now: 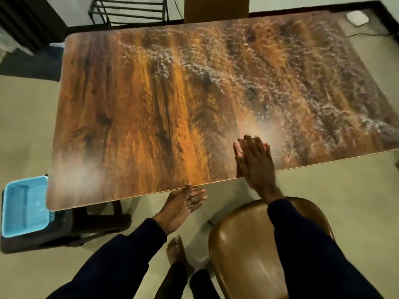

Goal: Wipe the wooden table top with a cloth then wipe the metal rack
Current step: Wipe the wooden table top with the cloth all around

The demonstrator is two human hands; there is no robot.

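Head view. Rectangular wood-grain tabletop (172, 108), brown and orange with rounded corners, fills most of the frame; whitish speckled streaks cross its centre and right part, and pale glare patches sit at the near left corner and just beyond the right hand.

Right hand (254, 162): flat, fingers extended and close together, lying on the tabletop at its near edge. No cloth can be made out under or around it; slightly blurred.

Left hand (183, 206): open, palm turned up, fingers spread, just below the near edge of the tabletop, fingertips at the rim, holding nothing. Both arms in dark long sleeves.

Black metal rack (129, 10) with horizontal bars: on the floor beyond the far edge of the tabletop, upper left.

Glossy brown wooden chair (244, 244): near side, under the right arm.

Light blue plastic tray (23, 208): on a dark stand, beside the near left corner.

Small white flat device (357, 17): floor, far right.

Bare foot (176, 251): on the pale floor between the arms.
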